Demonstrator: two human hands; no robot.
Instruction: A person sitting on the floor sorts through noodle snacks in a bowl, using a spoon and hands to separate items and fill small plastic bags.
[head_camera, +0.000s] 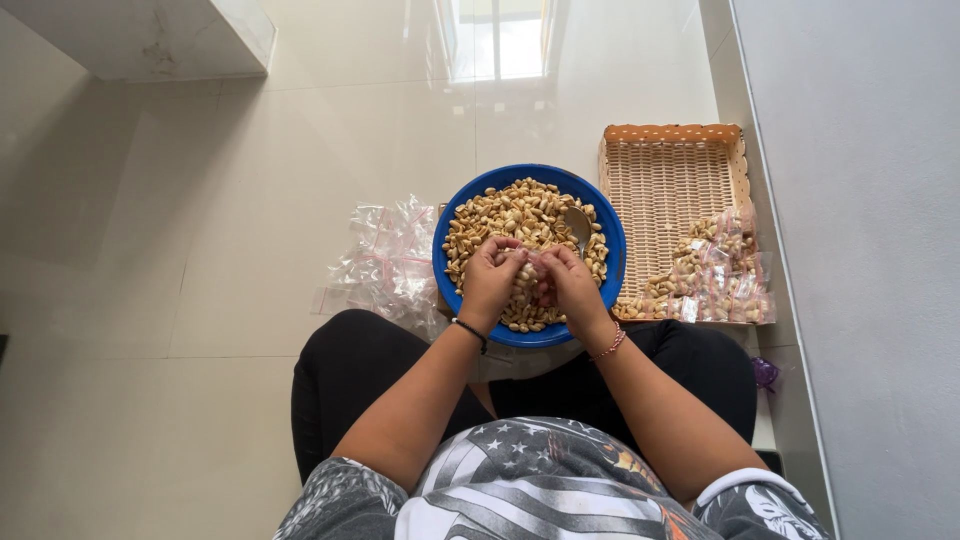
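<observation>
A round blue bowl (455, 215) full of peanuts (520, 210) sits on the floor in front of my crossed legs. Over its near half, my left hand (490, 280) and my right hand (568, 283) meet, fingertips pinched on a small clear plastic bag of peanuts (525, 268) held between them. A metal spoon (577, 225) lies in the peanuts just beyond my right hand.
A pile of empty small clear bags (385, 262) lies left of the bowl. A woven rectangular tray (665, 180) on the right holds several filled bags (715, 275) at its near end. A grey wall (860, 250) runs along the right. The floor is glossy white tile.
</observation>
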